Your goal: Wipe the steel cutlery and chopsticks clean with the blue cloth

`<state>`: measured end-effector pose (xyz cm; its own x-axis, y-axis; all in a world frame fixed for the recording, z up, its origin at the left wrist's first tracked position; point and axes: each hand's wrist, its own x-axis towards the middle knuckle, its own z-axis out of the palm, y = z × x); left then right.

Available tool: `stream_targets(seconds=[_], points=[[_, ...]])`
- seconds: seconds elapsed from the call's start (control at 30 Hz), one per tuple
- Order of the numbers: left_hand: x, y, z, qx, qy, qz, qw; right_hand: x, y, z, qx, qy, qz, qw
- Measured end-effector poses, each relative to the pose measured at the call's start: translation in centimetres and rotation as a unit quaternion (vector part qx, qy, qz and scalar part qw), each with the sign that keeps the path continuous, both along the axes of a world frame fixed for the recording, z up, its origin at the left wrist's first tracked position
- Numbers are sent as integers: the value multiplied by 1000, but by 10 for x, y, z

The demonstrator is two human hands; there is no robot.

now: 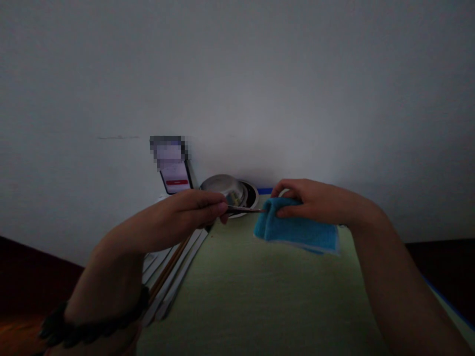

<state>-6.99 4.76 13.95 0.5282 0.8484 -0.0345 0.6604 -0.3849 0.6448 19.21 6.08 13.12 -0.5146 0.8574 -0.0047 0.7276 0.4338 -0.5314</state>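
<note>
My left hand pinches one end of a thin, dark metallic utensil, seen nearly edge-on, so its exact kind is unclear. The far end of the utensil meets a folded blue cloth. Fingers and thumb of my right hand are closed on the cloth's upper edge; whether they also press the utensil through it is hidden. The cloth hangs over the pale green tabletop, its lower edge at or just above the surface. Behind the utensil sits a shiny metal bowl.
A phone leans against the wall at the back left. A dark round piece with a pale rim lies beside the bowl. Brown sticks and long, flat pale strips lie along the table's left side, partly behind my left arm.
</note>
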Motion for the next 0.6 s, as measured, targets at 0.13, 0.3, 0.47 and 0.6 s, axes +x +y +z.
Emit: stream_targets(seconds=[0.13, 0.3, 0.47, 0.6], points=[[-6, 1, 0, -2, -10, 0, 1000, 3, 0, 0, -18, -45, 45, 998], [-8, 4, -1, 19, -22, 2, 1000, -5, 9, -8, 79, 151, -74, 983], [11, 0, -3, -15, -3, -64, 998, -24, 18, -16, 44, 436, -153, 886], [20, -1, -3, -11, 12, -69, 997, -38, 20, -17, 0, 530, -187, 827]])
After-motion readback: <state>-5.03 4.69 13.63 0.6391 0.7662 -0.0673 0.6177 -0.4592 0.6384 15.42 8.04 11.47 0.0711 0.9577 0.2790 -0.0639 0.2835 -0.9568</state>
